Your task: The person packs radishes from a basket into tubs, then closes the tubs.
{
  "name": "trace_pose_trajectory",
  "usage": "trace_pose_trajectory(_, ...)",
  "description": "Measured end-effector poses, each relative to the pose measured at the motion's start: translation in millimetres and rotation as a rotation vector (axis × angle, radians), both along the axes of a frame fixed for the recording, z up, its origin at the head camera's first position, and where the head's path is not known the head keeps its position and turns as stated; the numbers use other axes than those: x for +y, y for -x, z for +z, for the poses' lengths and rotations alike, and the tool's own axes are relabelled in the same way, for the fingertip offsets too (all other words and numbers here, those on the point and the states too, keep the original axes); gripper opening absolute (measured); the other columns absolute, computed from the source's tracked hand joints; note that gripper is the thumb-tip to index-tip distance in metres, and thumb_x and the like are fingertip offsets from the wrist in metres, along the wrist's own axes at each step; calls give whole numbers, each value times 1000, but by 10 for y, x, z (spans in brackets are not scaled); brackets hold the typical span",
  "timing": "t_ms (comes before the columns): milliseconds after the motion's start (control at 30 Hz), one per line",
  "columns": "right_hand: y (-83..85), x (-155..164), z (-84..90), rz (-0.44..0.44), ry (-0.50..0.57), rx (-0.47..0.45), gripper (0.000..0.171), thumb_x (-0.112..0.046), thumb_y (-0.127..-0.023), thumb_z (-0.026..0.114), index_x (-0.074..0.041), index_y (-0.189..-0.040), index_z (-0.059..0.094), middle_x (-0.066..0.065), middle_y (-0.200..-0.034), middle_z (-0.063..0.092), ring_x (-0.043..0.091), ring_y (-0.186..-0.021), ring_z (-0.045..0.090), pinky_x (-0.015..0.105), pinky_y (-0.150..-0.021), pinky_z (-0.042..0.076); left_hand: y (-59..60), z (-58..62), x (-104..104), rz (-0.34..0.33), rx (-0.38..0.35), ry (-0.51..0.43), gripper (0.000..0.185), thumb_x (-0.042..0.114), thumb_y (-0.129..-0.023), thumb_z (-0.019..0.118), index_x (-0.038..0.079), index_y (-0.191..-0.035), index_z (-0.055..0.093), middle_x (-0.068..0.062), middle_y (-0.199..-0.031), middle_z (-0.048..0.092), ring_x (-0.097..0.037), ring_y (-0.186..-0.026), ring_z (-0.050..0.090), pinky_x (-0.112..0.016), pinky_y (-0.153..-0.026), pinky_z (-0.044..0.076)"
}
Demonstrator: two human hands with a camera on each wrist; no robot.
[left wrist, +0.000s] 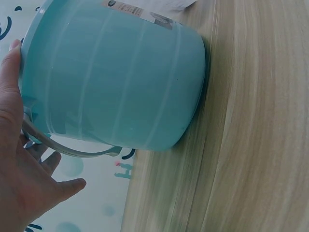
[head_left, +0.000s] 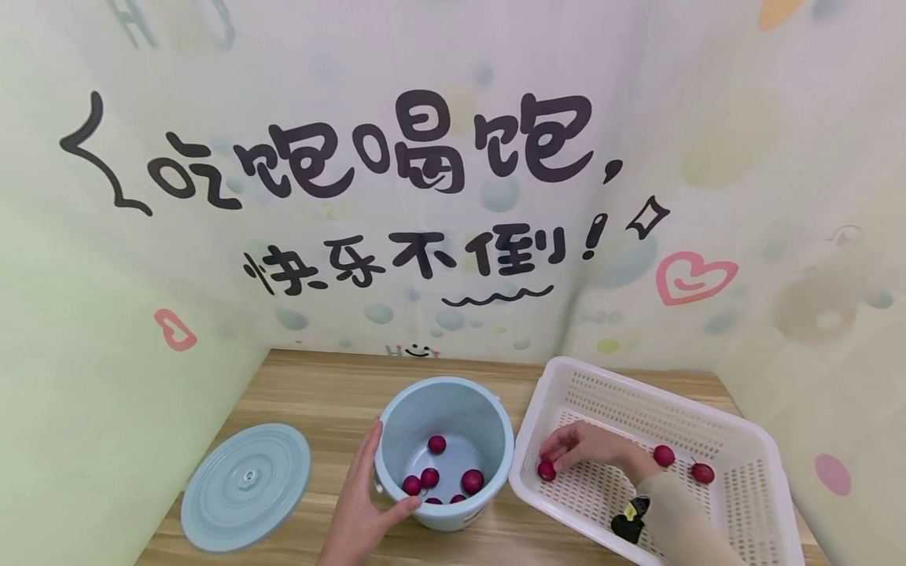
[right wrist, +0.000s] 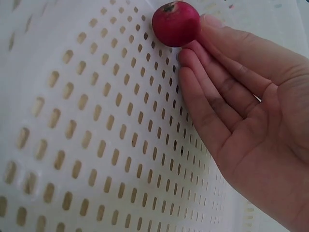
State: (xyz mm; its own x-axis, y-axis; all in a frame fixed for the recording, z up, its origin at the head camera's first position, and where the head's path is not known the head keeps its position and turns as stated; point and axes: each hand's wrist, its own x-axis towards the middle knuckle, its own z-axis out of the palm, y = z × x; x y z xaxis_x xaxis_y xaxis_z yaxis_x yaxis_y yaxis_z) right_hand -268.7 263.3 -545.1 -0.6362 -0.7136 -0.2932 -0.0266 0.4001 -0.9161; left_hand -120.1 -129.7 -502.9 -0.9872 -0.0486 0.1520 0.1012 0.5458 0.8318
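On the left of the pale wooden worktop (head_left: 318, 393) lies one round light-blue plastic lid (head_left: 245, 485), flat and well apart from everything else.

Next comes the left hand (head_left: 361, 503), its fingers straight and pressed against the outer wall of the one light-blue plastic bucket (head_left: 444, 448); the grip is flat, not curled round anything. The left wrist view shows the palm on the bucket's side near its thin wire handle (left wrist: 72, 152). A sideways push from this flat hand could slide or tip the bucket, since nothing clamps it.

Inside the bucket I count about six small round red fruits (head_left: 429, 477); two at the near wall are partly hidden, so the count is not sure.

Further right stands one white perforated plastic basket (head_left: 743, 503). In its left near corner the right hand (head_left: 591, 446) rests with fingers almost straight, fingertips (right wrist: 193, 60) touching one small red fruit (right wrist: 175, 23) but not closed round it. The fruit is round and smooth, so a light nudge could roll it away along the basket floor. Two more red fruits (head_left: 663, 455) lie just beyond the wrist, making three in the basket.
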Motion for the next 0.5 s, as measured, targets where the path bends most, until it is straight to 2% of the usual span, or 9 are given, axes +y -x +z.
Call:
trace_pose_trajectory(267, 23, -21, -27, 35, -31, 25, 32, -4, -89, 71, 10, -116, 64, 19, -108, 72, 7, -93, 66, 16, -82, 55, 6, -8, 2, 6, -36, -7, 111, 46, -74, 85, 30, -160, 18, -6, -167, 20, -42, -150, 27, -67, -113, 34)
trace_pose_trajectory(500, 11, -42, -29, 32, -54, 44, 31, -3, -86, 73, 11, -113, 65, 22, -105, 71, 7, -89, 65, 16, -79, 55, -1, -7, 4, 3, -21, -10, 112, 45, -74, 86, 30, -160, 17, -6, -167, 20, -42, -150, 27, -68, -112, 34)
